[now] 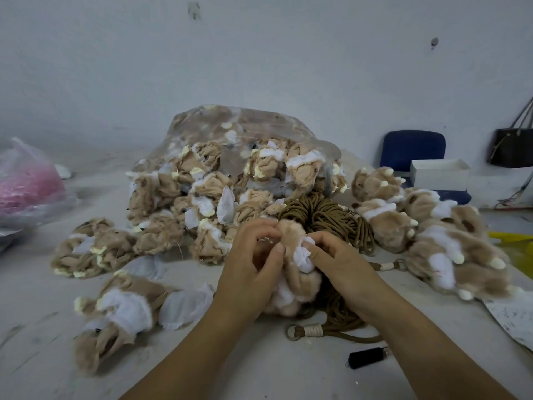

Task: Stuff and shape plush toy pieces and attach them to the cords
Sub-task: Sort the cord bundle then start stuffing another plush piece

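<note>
above the cords [326, 215], plush piece [292, 233] between hands [251, 264] [343, 265]

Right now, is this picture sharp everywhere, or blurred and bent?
Head view: soft even light, faint shadows; sharpest at the left hand, right hand and the plush piece they grip; loose pieces lower left smear; wide lens curves the table edges; dull sheen on the clear bag.
</note>
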The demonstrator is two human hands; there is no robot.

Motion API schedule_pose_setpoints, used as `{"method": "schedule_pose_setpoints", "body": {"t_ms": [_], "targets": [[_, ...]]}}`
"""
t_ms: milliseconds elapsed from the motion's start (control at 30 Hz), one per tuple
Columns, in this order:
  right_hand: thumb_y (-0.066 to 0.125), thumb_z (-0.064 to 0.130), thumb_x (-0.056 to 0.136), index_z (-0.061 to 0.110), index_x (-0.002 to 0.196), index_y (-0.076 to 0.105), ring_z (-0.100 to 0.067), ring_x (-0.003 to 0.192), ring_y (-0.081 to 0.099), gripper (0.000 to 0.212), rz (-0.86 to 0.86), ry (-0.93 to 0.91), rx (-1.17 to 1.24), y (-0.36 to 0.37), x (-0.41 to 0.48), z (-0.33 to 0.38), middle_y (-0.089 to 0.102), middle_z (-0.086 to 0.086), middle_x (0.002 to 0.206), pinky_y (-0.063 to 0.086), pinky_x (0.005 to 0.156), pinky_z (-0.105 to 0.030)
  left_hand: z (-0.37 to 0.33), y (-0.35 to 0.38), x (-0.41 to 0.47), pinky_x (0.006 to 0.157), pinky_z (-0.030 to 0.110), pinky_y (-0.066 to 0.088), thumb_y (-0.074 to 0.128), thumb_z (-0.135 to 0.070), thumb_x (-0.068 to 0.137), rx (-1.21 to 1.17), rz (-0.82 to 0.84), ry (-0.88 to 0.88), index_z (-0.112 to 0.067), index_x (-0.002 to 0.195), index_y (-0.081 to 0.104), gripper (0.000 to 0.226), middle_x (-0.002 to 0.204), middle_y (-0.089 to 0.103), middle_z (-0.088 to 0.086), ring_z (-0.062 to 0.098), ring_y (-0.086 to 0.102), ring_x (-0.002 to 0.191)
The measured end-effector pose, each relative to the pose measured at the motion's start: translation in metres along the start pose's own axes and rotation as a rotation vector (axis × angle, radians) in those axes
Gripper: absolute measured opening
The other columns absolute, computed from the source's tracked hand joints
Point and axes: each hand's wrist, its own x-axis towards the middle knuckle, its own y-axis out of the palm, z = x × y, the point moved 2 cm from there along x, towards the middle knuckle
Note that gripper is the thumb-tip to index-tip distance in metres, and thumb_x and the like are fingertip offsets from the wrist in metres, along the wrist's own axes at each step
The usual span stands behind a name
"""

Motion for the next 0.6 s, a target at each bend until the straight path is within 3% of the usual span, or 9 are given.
{"method": "schedule_pose_setpoints", "body": {"t_ms": [167, 333, 433, 500, 600], "targets": [[0.061, 0.036, 0.090, 0.039, 0.085, 0.063, -0.003, 0.081, 0.065, 0.006, -0.031, -0.033, -0.055, -0.002, 0.001, -0.002, 0.070, 0.011, 0.084, 0.052, 0.070, -0.020, -0.003, -0.002, 0.002, 0.080, 0.008, 0.044, 0.068, -0.012, 0.091, 0.157, 0.014, 0.066, -0.019, 0.093, 0.064, 0.008, 0.113, 0.057, -0.009, 0.000, 0.057, 0.104], [0.059, 0.042, 0.084, 0.036, 0.089, 0.055, 0.001, 0.076, 0.059, 0.008, -0.072, -0.101, -0.253, -0.002, 0.000, -0.001, 0.063, 0.014, 0.086, 0.048, 0.064, -0.016, 0.000, -0.001, 0.005, 0.075, 0.006, 0.043, 0.068, -0.005, 0.089, 0.107, 0.073, -0.053, -0.022, 0.083, 0.060, 0.020, 0.103, 0.056, -0.007, -0.007, 0.055, 0.091], [0.058, 0.032, 0.084, 0.029, 0.091, 0.051, -0.011, 0.090, 0.055, 0.010, -0.075, -0.189, -0.288, 0.001, 0.001, -0.002, 0.053, 0.003, 0.101, 0.050, 0.075, -0.021, -0.002, -0.003, 0.006, 0.075, 0.007, 0.042, 0.063, -0.002, 0.091, 0.102, 0.094, -0.051, -0.023, 0.080, 0.059, 0.024, 0.101, 0.054, -0.005, -0.003, 0.054, 0.090], [0.059, 0.023, 0.089, 0.026, 0.096, 0.051, -0.019, 0.094, 0.060, 0.011, -0.032, -0.167, -0.198, 0.001, 0.001, -0.003, 0.056, -0.001, 0.103, 0.054, 0.078, -0.029, -0.006, -0.003, 0.006, 0.078, 0.009, 0.041, 0.061, -0.007, 0.092, 0.072, 0.097, -0.023, -0.022, 0.081, 0.058, 0.019, 0.101, 0.054, -0.004, 0.000, 0.054, 0.091], [0.057, 0.025, 0.090, 0.035, 0.110, 0.049, -0.003, 0.094, 0.065, 0.024, 0.065, -0.089, -0.039, 0.004, 0.000, -0.004, 0.065, 0.019, 0.100, 0.054, 0.074, -0.019, -0.011, -0.002, 0.007, 0.082, 0.010, 0.041, 0.055, -0.018, 0.089, 0.034, 0.119, -0.009, -0.022, 0.082, 0.058, 0.008, 0.102, 0.054, -0.003, 0.003, 0.054, 0.094]]}}
